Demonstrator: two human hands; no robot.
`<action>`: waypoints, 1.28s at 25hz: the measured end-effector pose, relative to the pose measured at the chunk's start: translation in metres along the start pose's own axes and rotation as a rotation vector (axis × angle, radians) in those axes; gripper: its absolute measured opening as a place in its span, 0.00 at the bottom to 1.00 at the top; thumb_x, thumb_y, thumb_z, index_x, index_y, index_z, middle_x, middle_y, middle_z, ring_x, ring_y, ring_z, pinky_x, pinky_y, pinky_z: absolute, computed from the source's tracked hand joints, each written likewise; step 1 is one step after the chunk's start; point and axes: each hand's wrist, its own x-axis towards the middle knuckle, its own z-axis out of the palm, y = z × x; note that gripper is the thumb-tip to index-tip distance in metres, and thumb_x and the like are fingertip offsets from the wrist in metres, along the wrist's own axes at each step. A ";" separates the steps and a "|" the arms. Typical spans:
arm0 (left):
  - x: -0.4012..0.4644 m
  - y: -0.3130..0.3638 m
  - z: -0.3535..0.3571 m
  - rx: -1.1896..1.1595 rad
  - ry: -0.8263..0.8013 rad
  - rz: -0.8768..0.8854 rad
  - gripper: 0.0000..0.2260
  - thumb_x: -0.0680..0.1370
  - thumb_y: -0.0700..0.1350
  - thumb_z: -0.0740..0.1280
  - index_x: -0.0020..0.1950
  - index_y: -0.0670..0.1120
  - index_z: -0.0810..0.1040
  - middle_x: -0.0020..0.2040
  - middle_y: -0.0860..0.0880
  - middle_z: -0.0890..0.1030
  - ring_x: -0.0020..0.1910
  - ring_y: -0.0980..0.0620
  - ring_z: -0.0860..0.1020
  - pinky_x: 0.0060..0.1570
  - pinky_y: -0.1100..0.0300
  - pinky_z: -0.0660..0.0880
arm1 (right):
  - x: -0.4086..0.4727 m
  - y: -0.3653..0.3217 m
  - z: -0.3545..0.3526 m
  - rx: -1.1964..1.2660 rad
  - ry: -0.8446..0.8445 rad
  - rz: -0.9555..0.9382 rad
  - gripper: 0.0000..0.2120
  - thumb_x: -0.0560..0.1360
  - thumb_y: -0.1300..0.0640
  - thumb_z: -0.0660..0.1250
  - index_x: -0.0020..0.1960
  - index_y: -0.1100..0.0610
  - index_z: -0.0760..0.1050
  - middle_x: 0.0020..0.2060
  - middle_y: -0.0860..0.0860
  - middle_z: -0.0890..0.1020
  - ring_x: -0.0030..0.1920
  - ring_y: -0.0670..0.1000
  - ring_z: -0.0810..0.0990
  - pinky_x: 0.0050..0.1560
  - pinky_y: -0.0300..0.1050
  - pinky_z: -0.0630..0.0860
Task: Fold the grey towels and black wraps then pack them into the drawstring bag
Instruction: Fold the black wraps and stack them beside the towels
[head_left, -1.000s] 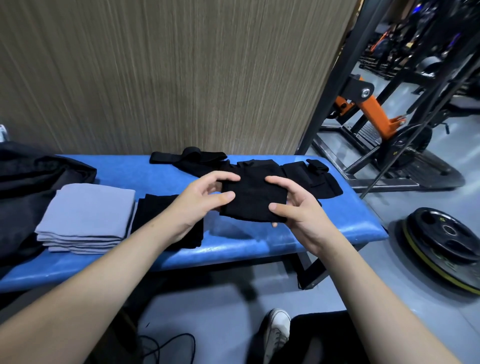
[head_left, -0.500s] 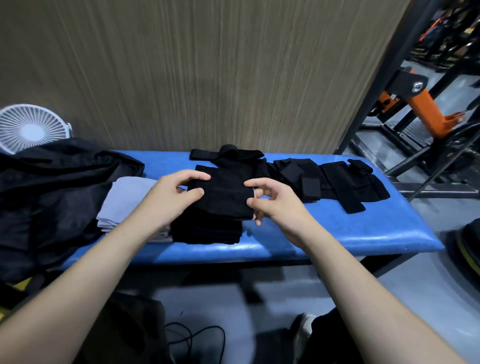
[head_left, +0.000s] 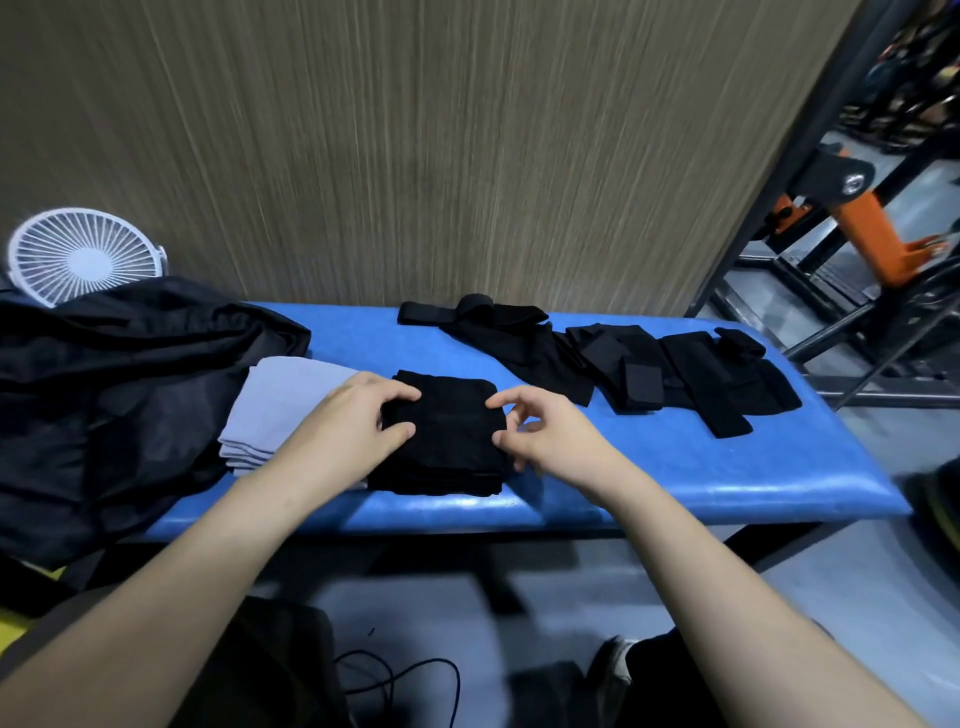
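Black folded wraps (head_left: 441, 441) sit stacked at the front of the blue bench (head_left: 649, 478), just right of the pile of grey towels (head_left: 280, 405) and touching it. The left hand (head_left: 348, 426) pinches the stack's left edge between thumb and fingers, while the right hand (head_left: 550, 441) hovers at its right edge, fingers loosely curled and grasping nothing. Unfolded wraps (head_left: 649, 374) lie further right, and the dark drawstring bag (head_left: 114, 395) is heaped on the bench's left end below a white fan (head_left: 83, 254).
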 end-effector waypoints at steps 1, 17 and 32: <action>0.000 -0.001 0.001 0.009 -0.007 -0.001 0.17 0.77 0.47 0.71 0.65 0.55 0.77 0.56 0.53 0.74 0.44 0.59 0.74 0.53 0.61 0.70 | 0.001 0.002 0.000 -0.054 -0.001 -0.013 0.12 0.76 0.64 0.70 0.58 0.54 0.78 0.35 0.52 0.74 0.30 0.47 0.75 0.37 0.41 0.74; 0.010 -0.015 0.001 0.302 -0.099 0.247 0.20 0.74 0.64 0.68 0.66 0.63 0.73 0.68 0.66 0.67 0.62 0.62 0.66 0.76 0.56 0.51 | 0.011 0.024 0.006 -0.591 -0.021 -0.277 0.22 0.75 0.46 0.71 0.68 0.46 0.73 0.65 0.45 0.70 0.64 0.50 0.71 0.68 0.51 0.68; 0.027 -0.003 -0.004 0.185 0.211 0.244 0.12 0.73 0.63 0.69 0.53 0.60 0.80 0.52 0.63 0.78 0.53 0.54 0.76 0.62 0.52 0.66 | 0.007 0.034 -0.035 -0.508 0.128 -0.158 0.16 0.77 0.45 0.69 0.64 0.46 0.75 0.58 0.42 0.73 0.57 0.49 0.75 0.61 0.50 0.74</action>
